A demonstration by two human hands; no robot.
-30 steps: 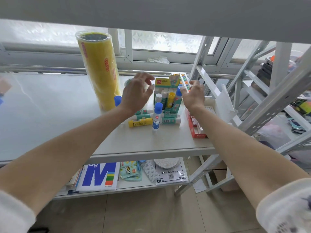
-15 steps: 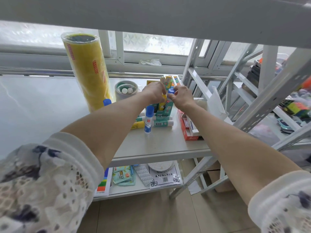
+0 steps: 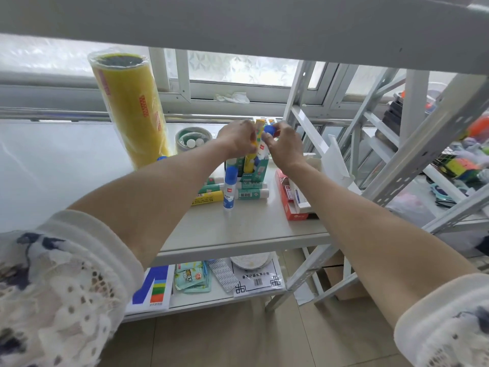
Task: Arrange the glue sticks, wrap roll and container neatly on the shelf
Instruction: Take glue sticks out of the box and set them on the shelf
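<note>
Above the green box (image 3: 252,169), left hand (image 3: 235,140) gripping a yellow glue stick (image 3: 258,133), right hand (image 3: 284,145) a blue-capped one (image 3: 266,144).

Bright daylight from frosted window (image 3: 238,67) at rear; glare on shelf (image 3: 53,160) at left. Soft shadows. Wide-angle bending at edges; hands (image 3: 238,140) slightly motion-blurred.

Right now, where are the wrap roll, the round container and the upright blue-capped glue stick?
wrap roll (image 3: 132,107): head view, middle of its yellow side.
round container (image 3: 182,147): head view, left wall.
upright blue-capped glue stick (image 3: 229,193): head view, white body.
</note>
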